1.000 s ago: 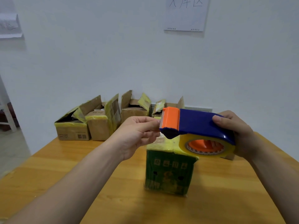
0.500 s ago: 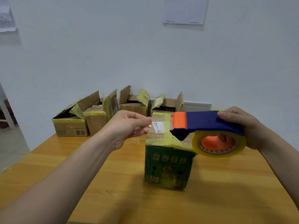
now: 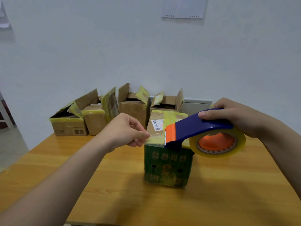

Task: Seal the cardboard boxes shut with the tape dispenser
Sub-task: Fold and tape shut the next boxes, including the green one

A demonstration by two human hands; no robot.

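Right hand (image 3: 241, 118) grip: closed over the blue handle of the tape dispenser (image 3: 195, 128), fingers wrapped round the far side and one digit laid along the upper face. The hand holds the dispenser in the air, orange blade end pointing left.

Left hand (image 3: 125, 129) grip: thumb and forefinger pinch the free end of the tape strip (image 3: 154, 138), which is drawn out leftward from the toothed blade edge.

Position of the work:
- The green box (image 3: 167, 167) stands upright on the bench (image 3: 105, 198), near its middle and below both hands.
- Its top is closed and covered with yellowish tape, with a white label (image 3: 157, 124) near the left top edge.
- The strip runs level with the near top edge of the box. Contact between strip and box cannot be determined.
- The tape roll (image 3: 218, 144) overhangs the right top edge.

Room for movement:
- Bare wood shows to the left, right and near side of the green box.
- The left bench edge runs diagonally toward the floor (image 3: 11, 144).
- Four open cardboard boxes (image 3: 68, 126) with raised flaps line the far bench edge against the wall (image 3: 146, 54). The rightmost sits just behind the green box.
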